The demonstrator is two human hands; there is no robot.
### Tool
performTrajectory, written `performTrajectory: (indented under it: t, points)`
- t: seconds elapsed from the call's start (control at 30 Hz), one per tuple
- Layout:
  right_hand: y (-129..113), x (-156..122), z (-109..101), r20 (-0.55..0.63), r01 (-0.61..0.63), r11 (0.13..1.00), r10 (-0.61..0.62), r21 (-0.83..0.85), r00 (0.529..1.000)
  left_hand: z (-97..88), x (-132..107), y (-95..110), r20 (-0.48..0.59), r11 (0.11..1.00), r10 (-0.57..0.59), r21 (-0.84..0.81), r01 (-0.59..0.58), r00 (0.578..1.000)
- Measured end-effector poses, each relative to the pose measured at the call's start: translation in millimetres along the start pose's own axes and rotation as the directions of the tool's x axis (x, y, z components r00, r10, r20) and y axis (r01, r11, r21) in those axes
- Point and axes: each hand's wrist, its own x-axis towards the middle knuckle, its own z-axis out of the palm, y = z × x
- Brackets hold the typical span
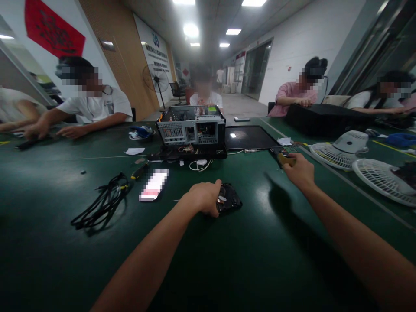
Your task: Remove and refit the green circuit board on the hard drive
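My left hand (204, 197) is closed round the left side of a flat black device (232, 197) with silvery parts on top, which looks like a hard drive and lies on the green table. Farther right, my right hand (300, 171) pinches a small yellow-brown piece (287, 160) whose kind I cannot make out. Just past those fingertips lies a narrow dark part with some circuitry (277, 154). An opened computer case (191, 132) stands beyond my hands, and a black panel (250, 137) lies flat beside it.
Left of my hand are a lit phone (154, 185), a yellow-and-black screwdriver (139, 171) and a coiled black cable (102, 203). A white cable (199, 165) lies before the case. White fan parts (338, 149) sit at the right. Several people work round the table.
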Motion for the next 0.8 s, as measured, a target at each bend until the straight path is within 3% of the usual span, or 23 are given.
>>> performTrajectory:
  t: [0.13, 0.2, 0.3, 0.37, 0.43, 0.5, 0.6, 0.8]
  points:
    - [-46, -32, 3, 0.026, 0.02, 0.934, -0.031, 0.355, 0.999, -2.5, 2, -16, 0.035, 1.0, 0.025, -0.01, -0.025, 0.999]
    - [-68, -55, 11, 0.132, -0.013, 0.84, -0.069, 0.542, 0.989, -4.3, 2, -19, 0.016, 0.999, 0.037, -0.034, -0.036, 0.999]
    - [-92, -90, 22, 0.273, -0.128, 0.636, -0.135, 0.761, 0.953, -8.1, 1, -14, -0.134, 0.997, -0.012, -0.073, 0.002, 0.991]
    - [-102, -110, 25, 0.292, -0.143, 0.559, -0.186, 0.816, 0.938, -10.4, 0, -4, -0.245, 0.989, -0.049, -0.15, 0.012, 0.968]
    - [-108, -124, 23, 0.284, -0.118, 0.538, -0.236, 0.834, 0.929, -10.9, -3, 7, -0.281, 0.966, -0.001, -0.249, -0.072, 0.96]
    - [-111, -134, 18, 0.253, -0.08, 0.521, -0.27, 0.85, 0.929, -9.1, -6, 18, -0.23, 0.894, 0.029, -0.429, -0.129, 0.973]
    - [-116, -145, 7, 0.205, -0.017, 0.481, -0.341, 0.877, 0.918, -3.5, -7, 28, -0.128, 0.777, 0.008, -0.623, -0.087, 0.992]
    - [-126, -158, -15, 0.148, 0.092, 0.408, -0.521, 0.909, 0.841, 1.6, 0, 29, -0.175, 0.689, -0.041, -0.718, -0.099, 0.984]
